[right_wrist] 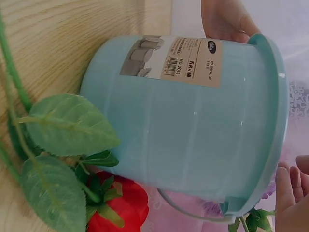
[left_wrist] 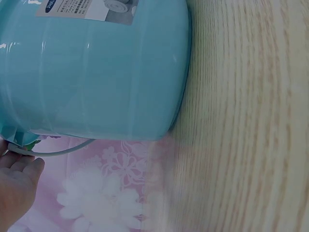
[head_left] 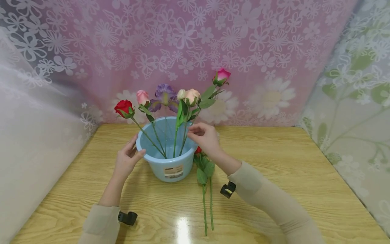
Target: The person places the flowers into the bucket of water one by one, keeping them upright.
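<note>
A light blue plastic bucket (head_left: 172,169) stands on the table with several artificial flowers leaning in it. My left hand (head_left: 126,157) grips its left rim, thumb on top and fingers down the outside. At the right rim is my right hand (head_left: 205,139), thumb and fingertips slightly apart, close to the flower stems. In the bucket are a red rose (head_left: 124,109), a pink rosebud (head_left: 142,97), a purple iris (head_left: 164,98), a white bud (head_left: 181,95), a peach rose (head_left: 192,97) and a taller magenta rose (head_left: 221,76).
Right of the bucket, two green stems (head_left: 211,203) with leaves lie on the wooden table (head_left: 274,162). A red rose (right_wrist: 123,205) at their end sits against the bucket's side. A pink floral curtain (head_left: 182,44) hangs behind. The thin bucket handle (right_wrist: 186,212) hangs down at the far side.
</note>
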Available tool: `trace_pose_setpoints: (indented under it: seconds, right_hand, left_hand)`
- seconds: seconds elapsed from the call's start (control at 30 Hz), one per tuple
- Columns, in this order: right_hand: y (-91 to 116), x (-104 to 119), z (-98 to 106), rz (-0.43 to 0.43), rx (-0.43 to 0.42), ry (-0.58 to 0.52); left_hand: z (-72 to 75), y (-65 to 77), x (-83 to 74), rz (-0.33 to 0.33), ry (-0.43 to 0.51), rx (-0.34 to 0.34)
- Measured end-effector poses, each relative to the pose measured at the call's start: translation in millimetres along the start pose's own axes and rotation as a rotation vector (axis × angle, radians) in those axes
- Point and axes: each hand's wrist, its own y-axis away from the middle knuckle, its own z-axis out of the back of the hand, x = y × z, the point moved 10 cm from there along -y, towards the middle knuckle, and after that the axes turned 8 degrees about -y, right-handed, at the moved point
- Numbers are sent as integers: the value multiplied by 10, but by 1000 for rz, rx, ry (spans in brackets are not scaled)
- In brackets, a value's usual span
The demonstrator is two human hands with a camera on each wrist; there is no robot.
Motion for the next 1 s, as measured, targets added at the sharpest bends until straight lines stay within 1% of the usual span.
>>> trace_pose_setpoints:
  seconds: [0.17, 0.37, 0.47, 0.6, 0.83, 1.0]
  right_hand:
    - [106, 16, 124, 13, 11, -9]
    - [228, -54, 268, -12, 24, -40]
    - [278, -111, 341, -37, 18, -39]
    - [340, -222, 423, -74, 10, -4]
    - [459, -437, 505, -119, 29, 5]
    - [554, -647, 536, -197, 44, 32]
  left_hand:
    - [-1, -9, -12, -10, -2, 5]
    - [-4, -15, -24, -13, -2, 10]
    - [-5, -19, -33, -14, 4, 10]
    - [-5, -17, -33, -9, 14, 9]
    - [-10, 2, -32, -3, 14, 13]
    - [-10, 8, -39, -5, 11, 15]
